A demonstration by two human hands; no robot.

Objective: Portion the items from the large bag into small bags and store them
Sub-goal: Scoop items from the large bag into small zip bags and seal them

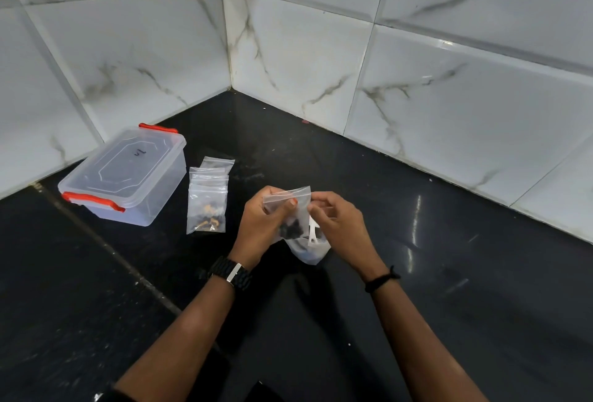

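The black counter (417,289) meets white marble-look wall tiles (321,48) in a corner. On its left side stands a clear plastic box (128,177). The lid is on, and red clips sit at its two ends. Through the walls I can see nothing inside the box, but the view is not sharp enough to be sure.

Just right of the box lies a pile of small zip bags (208,196), flat on the counter. The top bag holds a few dark and orange pieces near its bottom edge. The bags under it show only their upper edges, so their content I cannot tell.

Near the middle, under the hands, a large bag (309,252) of whitish plastic rests on the counter, with dark items inside that are partly hidden.

Above it, both hands hold one small bag (288,197). The left hand (260,225), with a black watch on the wrist, curls its fingers around the bag, the thumb pressing on its front. The right hand (337,222), with a black band on the wrist, pinches the bag's top right corner. Dark pieces sit low in this bag.
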